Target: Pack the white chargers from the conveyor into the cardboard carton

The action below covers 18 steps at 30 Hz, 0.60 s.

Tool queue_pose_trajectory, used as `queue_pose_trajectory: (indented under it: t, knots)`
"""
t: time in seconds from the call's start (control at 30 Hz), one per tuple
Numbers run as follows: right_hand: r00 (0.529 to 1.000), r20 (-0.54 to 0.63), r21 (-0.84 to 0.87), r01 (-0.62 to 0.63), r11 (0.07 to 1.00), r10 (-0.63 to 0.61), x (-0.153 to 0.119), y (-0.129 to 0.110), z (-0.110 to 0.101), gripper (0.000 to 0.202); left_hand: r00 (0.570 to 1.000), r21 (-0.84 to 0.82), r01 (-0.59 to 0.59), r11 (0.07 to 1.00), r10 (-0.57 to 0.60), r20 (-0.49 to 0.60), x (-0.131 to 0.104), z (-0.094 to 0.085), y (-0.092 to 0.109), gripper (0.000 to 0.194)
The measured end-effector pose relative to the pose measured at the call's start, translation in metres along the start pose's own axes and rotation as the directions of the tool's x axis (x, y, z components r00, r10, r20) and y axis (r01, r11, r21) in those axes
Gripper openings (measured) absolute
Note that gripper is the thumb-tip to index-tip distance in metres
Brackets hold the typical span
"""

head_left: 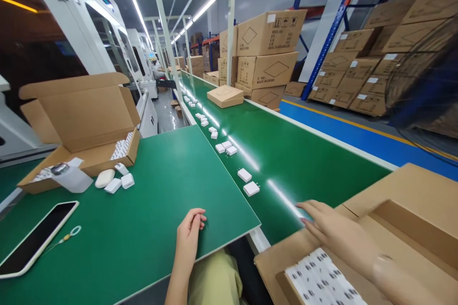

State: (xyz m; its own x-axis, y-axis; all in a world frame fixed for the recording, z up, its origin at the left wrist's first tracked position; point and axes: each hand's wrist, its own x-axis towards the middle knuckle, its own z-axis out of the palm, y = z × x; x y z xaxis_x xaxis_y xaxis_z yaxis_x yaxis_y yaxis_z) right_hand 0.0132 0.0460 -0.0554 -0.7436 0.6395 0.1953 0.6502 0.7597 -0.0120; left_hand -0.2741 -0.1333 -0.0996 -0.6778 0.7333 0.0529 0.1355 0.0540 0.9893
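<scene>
Cardboard first: the nearest thing is the open box point(393, 228) at my lower right, its front flap lying toward me and a sheet of printed labels point(322, 281) showing inside. My right hand point(336, 231) lies across that flap, fingers released and stretched flat toward the belt point(304, 152), grasping nothing; the fingertips reach just past the flap's edge onto the green. My left hand point(189, 233) rests on the near edge of the mat point(143, 219), fingers loosely curled and empty.

The relation that matters: the two nearest chargers point(247, 181) lie on the belt ahead and to the left of my right fingertips, one just behind the other, well apart from both hands. They sit roughly between the hands, near the mat's edge. More chargers trail away up the belt in a loose line along its left side.

Farther left on the mat: a phone point(36, 240), then a second open box point(86, 128) with small white parts just beside it. Beyond, a flat carton point(225, 96) rides the belt, with stacked cartons point(266, 57) behind it.
</scene>
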Motion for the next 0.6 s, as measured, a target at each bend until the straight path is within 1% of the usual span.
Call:
queue_pose_trajectory:
  t: [0.07, 0.1, 0.13, 0.2, 0.27, 0.37, 0.47, 0.53, 0.6]
  knots:
    - [0.994, 0.054, -0.001, 0.099, 0.995, -0.099, 0.043, -0.022, 0.012, 0.023, 1.0, -0.031, 0.013, 0.999, -0.014, -0.026, 0.001, 0.002, 0.0, 0.04]
    - [0.987, 0.076, 0.002, 0.139, 0.99, -0.139, 0.06, -0.031, 0.02, 0.028, 0.999, -0.052, 0.021, 0.998, -0.023, -0.033, 0.002, 0.003, 0.0, 0.041]
    - [0.981, 0.095, 0.004, 0.169, 0.986, -0.169, 0.074, -0.039, 0.029, 0.035, 0.999, -0.073, 0.027, 0.997, -0.03, -0.04, 0.003, 0.004, -0.001, 0.042]
    - [0.969, 0.132, 0.009, 0.207, 0.978, -0.207, 0.093, -0.048, 0.045, 0.047, 0.998, -0.108, 0.026, 0.994, -0.033, -0.059, 0.006, 0.005, -0.004, 0.043]
    - [0.964, 0.16, 0.016, 0.213, 0.977, -0.212, 0.102, -0.05, 0.058, 0.049, 0.996, -0.13, 0.019, 0.991, -0.03, -0.082, 0.007, 0.006, -0.005, 0.044]
    - [0.961, 0.19, 0.063, 0.191, 0.979, -0.2, 0.103, -0.042, 0.067, 0.046, 0.998, -0.131, 0.036, 0.991, -0.042, -0.048, 0.008, 0.007, -0.005, 0.045]
    - [0.949, 0.25, 0.158, 0.156, 0.975, -0.193, 0.098, -0.026, 0.065, 0.043, 0.998, -0.108, 0.039, 0.993, -0.044, -0.04, 0.006, 0.006, -0.001, 0.043]
    - [0.937, 0.303, 0.211, 0.112, 0.971, -0.174, 0.1, -0.015, 0.059, 0.035, 0.998, -0.1, 0.033, 0.994, -0.039, -0.055, 0.004, 0.006, 0.002, 0.041]
    - [0.926, 0.356, 0.225, 0.048, 0.973, -0.128, 0.107, -0.005, 0.052, 0.026, 0.998, -0.099, 0.038, 0.994, -0.043, -0.053, 0.003, 0.005, 0.004, 0.041]
